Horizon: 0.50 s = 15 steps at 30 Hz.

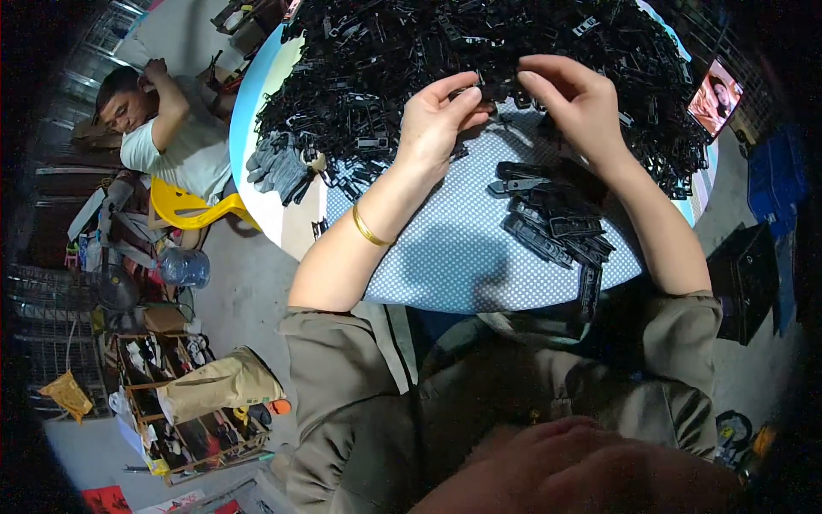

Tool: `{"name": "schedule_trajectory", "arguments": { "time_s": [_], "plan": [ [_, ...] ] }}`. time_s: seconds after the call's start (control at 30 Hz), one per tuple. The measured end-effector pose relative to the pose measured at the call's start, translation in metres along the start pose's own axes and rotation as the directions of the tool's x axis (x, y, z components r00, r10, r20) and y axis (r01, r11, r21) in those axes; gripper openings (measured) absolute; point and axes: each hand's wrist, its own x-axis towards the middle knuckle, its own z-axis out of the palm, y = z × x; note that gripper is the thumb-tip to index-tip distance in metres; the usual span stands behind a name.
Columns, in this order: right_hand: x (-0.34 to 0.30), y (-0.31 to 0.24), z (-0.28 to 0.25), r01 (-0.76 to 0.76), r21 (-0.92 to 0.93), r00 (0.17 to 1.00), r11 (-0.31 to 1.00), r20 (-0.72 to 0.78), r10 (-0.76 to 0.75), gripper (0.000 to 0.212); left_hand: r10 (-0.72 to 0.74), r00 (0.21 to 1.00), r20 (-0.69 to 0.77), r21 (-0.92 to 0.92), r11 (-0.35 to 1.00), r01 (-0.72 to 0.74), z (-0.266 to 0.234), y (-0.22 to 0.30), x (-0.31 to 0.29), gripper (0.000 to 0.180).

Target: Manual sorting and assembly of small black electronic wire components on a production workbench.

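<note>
My left hand, with a gold bangle at the wrist, is closed in a pinch on a small black plastic part at the near edge of a big heap of black plastic parts. To its right, my right hand has thumb and forefinger drawn together at the heap; what lies at its fingertips is too dark to make out. Nearer to me, a smaller pile of long black clip-like parts lies on the white dotted table cover.
Grey gloves lie at the table's left side. A phone showing a picture stands at the right edge. Another person sits at the far left by a yellow chair. A shelf rack, water bottle and blue bins stand around.
</note>
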Motion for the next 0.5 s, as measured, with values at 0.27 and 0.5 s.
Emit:
{"name": "schedule_trajectory", "arguments": {
  "time_s": [0.27,0.5],
  "plan": [
    [0.01,0.008,-0.006,-0.395,0.17,0.882,0.903,0.343,0.322,0.031,0.026,0.986,0.167,-0.003,1.0,-0.026,0.0,0.006,-0.004,0.033],
    [0.008,0.016,0.01,-0.115,0.044,0.971,0.992,0.214,0.103,0.02,0.014,0.975,0.223,-0.01,1.0,-0.012,-0.007,0.003,0.002,0.035]
  ]
}}
